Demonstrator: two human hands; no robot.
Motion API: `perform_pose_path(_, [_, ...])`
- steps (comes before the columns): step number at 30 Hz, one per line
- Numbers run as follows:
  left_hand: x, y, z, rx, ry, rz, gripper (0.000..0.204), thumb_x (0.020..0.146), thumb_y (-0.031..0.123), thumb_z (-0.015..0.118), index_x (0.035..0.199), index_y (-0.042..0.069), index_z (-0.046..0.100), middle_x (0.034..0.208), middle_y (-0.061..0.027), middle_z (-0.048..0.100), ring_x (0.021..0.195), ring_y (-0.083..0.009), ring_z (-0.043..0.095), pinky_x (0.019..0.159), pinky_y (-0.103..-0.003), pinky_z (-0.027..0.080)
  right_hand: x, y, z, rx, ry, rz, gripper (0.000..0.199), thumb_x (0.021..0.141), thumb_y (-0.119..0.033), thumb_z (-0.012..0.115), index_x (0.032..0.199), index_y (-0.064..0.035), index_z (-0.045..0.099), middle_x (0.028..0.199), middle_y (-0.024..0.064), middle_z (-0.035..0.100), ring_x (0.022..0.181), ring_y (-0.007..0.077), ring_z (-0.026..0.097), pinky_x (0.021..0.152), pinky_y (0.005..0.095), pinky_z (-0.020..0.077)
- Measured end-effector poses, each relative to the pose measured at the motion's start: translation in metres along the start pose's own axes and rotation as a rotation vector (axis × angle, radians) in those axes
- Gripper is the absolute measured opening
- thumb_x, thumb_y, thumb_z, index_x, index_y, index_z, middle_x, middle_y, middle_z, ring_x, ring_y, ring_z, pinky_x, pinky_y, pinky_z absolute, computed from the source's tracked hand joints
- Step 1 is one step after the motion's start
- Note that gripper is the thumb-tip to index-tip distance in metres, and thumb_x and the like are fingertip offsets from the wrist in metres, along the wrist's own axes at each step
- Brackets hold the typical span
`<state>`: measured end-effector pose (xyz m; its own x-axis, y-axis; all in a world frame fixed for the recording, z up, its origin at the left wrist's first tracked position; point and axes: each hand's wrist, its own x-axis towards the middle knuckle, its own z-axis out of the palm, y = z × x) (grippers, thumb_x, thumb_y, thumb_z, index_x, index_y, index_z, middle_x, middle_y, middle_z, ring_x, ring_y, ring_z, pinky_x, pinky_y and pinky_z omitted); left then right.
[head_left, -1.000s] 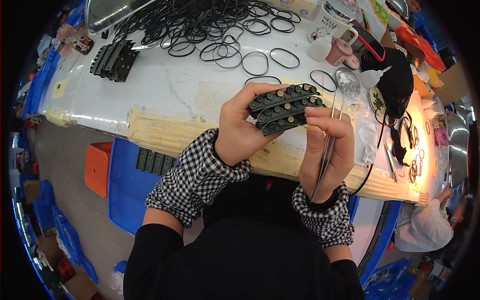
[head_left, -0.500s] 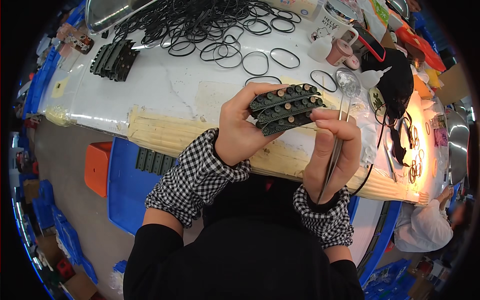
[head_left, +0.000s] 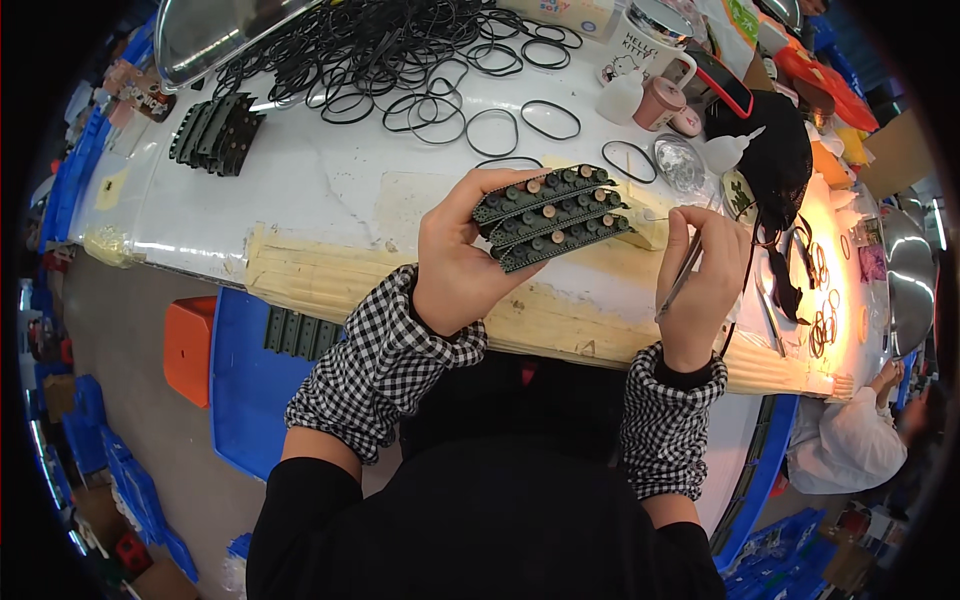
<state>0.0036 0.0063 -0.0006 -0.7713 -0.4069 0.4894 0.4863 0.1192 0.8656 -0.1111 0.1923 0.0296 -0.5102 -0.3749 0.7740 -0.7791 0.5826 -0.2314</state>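
My left hand (head_left: 450, 270) is closed around several dark green plastic strips (head_left: 548, 222) stacked side by side, tilted above the table's front edge. Rows of small round wheels show on them, mostly dark, a few copper-coloured. To their right and apart from them, my right hand (head_left: 708, 285) is closed on metal tweezers (head_left: 682, 272). The tweezers slant through the fingers; their tips are hard to make out. Just beyond that hand lies a small clear round dish (head_left: 680, 163) of tiny pieces too small to name.
Black rubber bands (head_left: 350, 55) heap at the back. More green strips (head_left: 215, 135) stand at the far left. A mug (head_left: 640, 45), small bottles and a black cloth (head_left: 775, 160) crowd the right. Tape covers the table edge (head_left: 330, 280); below sit a blue tray (head_left: 235, 390) and orange stool (head_left: 188, 350).
My right hand has drawn away from the green strips toward the right, still with the tweezers. The left hand keeps its hold, and the whole view has shifted slightly.
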Motion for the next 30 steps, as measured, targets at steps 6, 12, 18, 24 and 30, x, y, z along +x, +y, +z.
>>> perform_pose_path(6, [0.001, -0.001, 0.001, -0.014, -0.039, 0.016, 0.052, 0.073, -0.004, 0.079, 0.119, -0.001, 0.056, 0.109, -0.0094, 0.067, 0.099, -0.0147, 0.066, 0.086, -0.027, 0.054, 0.005, -0.039, -0.020, 0.462, 0.089, 0.202, 0.011, 0.098, -0.008, 0.054, 0.099, 0.0021, 0.059, 0.101, 0.0136, 0.066, 0.096, 0.0189, 0.060, 0.094, 0.0330, 0.0445])
perform_pose_path(12, [0.001, 0.001, 0.000, 0.048, -0.101, 0.095, 0.051, 0.073, 0.001, 0.081, 0.118, 0.002, 0.059, 0.106, -0.0102, 0.068, 0.096, -0.0162, 0.067, 0.082, -0.027, 0.054, 0.016, -0.076, -0.003, 0.836, -0.066, 0.085, 0.008, 0.089, -0.001, 0.065, 0.095, 0.0007, 0.061, 0.096, 0.0154, 0.065, 0.088, 0.0228, 0.062, 0.081, 0.0311, 0.0480])
perform_pose_path(18, [-0.001, 0.003, -0.001, 0.105, -0.082, 0.066, 0.049, 0.073, 0.004, 0.082, 0.116, 0.003, 0.060, 0.105, -0.0109, 0.068, 0.092, -0.0175, 0.068, 0.078, -0.029, 0.055, 0.015, -0.086, 0.007, 0.860, -0.103, 0.167, 0.008, 0.086, -0.002, 0.068, 0.092, -0.0004, 0.063, 0.091, 0.0137, 0.066, 0.085, 0.0242, 0.062, 0.078, 0.0315, 0.0485])
perform_pose_path(24, [0.000, 0.003, -0.001, 0.114, -0.078, 0.065, 0.047, 0.073, 0.006, 0.082, 0.115, 0.003, 0.060, 0.104, -0.0108, 0.068, 0.091, -0.0183, 0.068, 0.078, -0.029, 0.055, 0.013, -0.088, 0.010, 0.833, -0.080, 0.142, 0.009, 0.084, -0.001, 0.070, 0.091, -0.0007, 0.064, 0.089, 0.0128, 0.067, 0.084, 0.0249, 0.062, 0.077, 0.0323, 0.0487])
perform_pose_path(30, [-0.001, 0.002, -0.003, 0.137, -0.089, 0.080, 0.049, 0.073, 0.005, 0.082, 0.117, 0.002, 0.058, 0.104, -0.0098, 0.067, 0.092, -0.0163, 0.066, 0.079, -0.029, 0.053, 0.014, -0.089, 0.011, 0.827, -0.080, 0.133, 0.009, 0.084, -0.001, 0.070, 0.090, -0.0009, 0.064, 0.089, 0.0124, 0.067, 0.085, 0.0250, 0.061, 0.077, 0.0323, 0.0482])
